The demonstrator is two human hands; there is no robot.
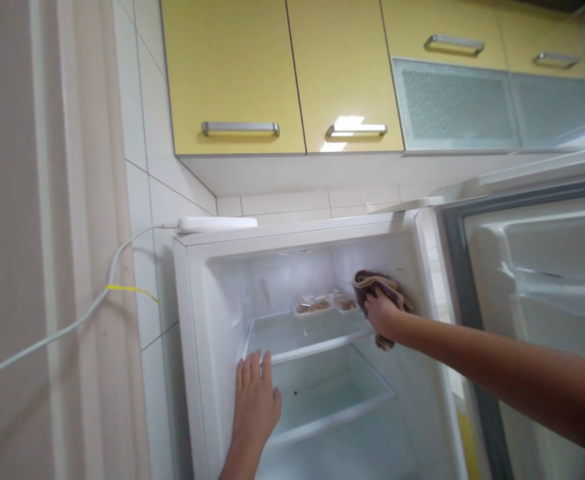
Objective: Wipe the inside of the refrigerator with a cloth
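Note:
Inside the open white refrigerator (pixel 192 347), my right hand (pixel 383 316) grips a brown cloth (pixel 380 280) against the right inner wall. Part of the cloth hangs below the hand. My left hand (pixel 256 400) is open, with its fingers stretched up at the front left end of the upper glass shelf (pixel 292 339); whether it touches the shelf edge I cannot tell. Two clear packs of food, a left pack (pixel 313 305) and a right pack (pixel 345 303), sit at the back of that shelf, the right one close to the cloth.
The refrigerator door (pixel 547 300) stands open at the right. A lower glass shelf (pixel 332 420) lies beneath the upper one. On top is a flat white device (pixel 217 225) with a cable (pixel 115 263) running left. Yellow cabinets (pixel 232 73) hang above.

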